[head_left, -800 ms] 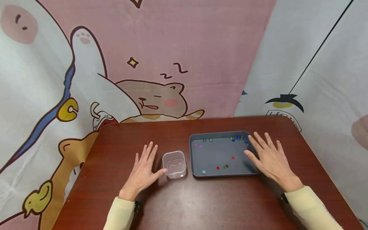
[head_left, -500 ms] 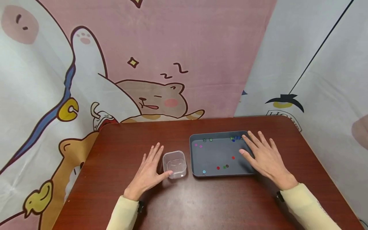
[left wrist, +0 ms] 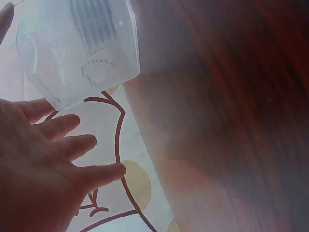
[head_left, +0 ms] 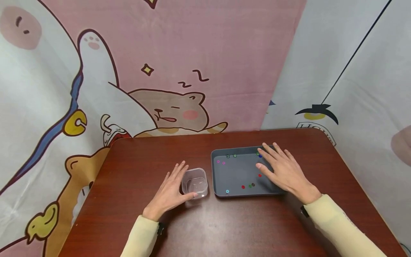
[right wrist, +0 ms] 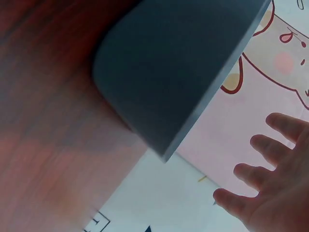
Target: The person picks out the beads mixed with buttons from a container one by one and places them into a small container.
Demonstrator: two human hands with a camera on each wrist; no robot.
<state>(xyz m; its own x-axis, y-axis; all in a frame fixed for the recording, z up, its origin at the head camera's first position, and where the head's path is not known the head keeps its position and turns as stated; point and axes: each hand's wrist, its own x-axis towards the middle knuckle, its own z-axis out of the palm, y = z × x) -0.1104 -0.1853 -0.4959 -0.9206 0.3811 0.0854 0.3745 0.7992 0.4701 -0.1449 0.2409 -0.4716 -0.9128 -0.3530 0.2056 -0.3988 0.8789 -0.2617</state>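
Note:
A clear plastic box [head_left: 194, 184] stands on the table, its inside showing nothing. Behind and in front of it lie the spread fingers and thumb of my left hand [head_left: 168, 192]; whether they touch its wall I cannot tell. In the left wrist view the fingers of that left hand [left wrist: 48, 154] are apart, below the box [left wrist: 79, 53]. My right hand [head_left: 284, 171] hovers over the right side of a grey tray [head_left: 237, 175], fingers straight, holding nothing. Small beads lie in the tray: pink rings [head_left: 223, 163], a red one [head_left: 243, 187], a light blue one [head_left: 227, 191].
Green beads [head_left: 235, 155] lie along the tray's far side, and a dark blue bead [head_left: 260, 156] shows near my right fingertips. The right hand hides the tray's right part. A brown wooden table [head_left: 154, 150] ends at a printed cloth [head_left: 240, 71].
My left hand has moved right, bringing thumb and fingers alongside the box. My right hand has shifted left, further over the tray, covering most of the blue beads. Box and tray stay put.

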